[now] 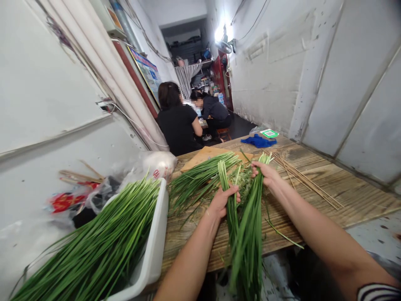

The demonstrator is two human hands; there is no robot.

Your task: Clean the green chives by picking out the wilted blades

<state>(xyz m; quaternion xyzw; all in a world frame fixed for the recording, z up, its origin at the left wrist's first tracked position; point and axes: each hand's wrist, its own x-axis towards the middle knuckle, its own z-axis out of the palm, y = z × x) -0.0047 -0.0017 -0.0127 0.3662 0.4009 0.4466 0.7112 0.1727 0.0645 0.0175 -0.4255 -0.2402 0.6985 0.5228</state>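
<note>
My left hand is closed around a small bunch of garlic chives, its pale stem ends pointing up and away. Beside it, my right hand grips a thicker bunch of garlic chives near the pale ends. The green leaves of both bunches hang down over the table's near edge and overlap there. A loose pile of chives lies on the wooden table left of my hands. Wilted trimmings are scattered between and behind the two bunches.
A white plastic tub heaped with chives stands at the left. Thin wooden sticks, a blue cloth and a green-edged code card lie on the table. Plastic bags crowd the left wall. Two people sit beyond the table.
</note>
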